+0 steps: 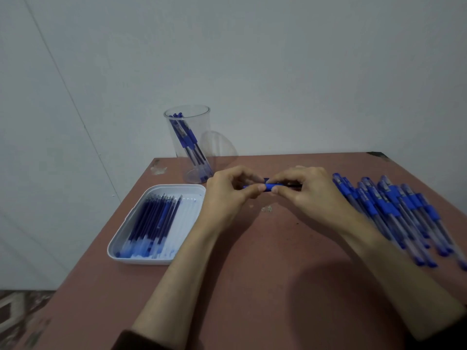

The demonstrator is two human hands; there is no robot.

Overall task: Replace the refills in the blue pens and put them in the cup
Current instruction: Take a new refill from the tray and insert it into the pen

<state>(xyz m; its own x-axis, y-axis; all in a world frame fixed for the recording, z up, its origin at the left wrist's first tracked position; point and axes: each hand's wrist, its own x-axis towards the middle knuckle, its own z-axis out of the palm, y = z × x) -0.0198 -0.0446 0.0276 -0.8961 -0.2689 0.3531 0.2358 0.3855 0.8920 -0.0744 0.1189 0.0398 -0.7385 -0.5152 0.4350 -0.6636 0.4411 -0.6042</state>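
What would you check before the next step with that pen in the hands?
1. Grip: ok; the left hand and right hand both pinch the pen above the table.
2. Barrel unscrewed: cannot tell; the hands hide the joint.
3. Spare refills near: ok; they lie in the white tray beside the left hand.
4. Room in the cup: ok; it stands upright behind the hands, only a few pens inside.
5. More work waiting: ok; a pile of pens lies at the right.
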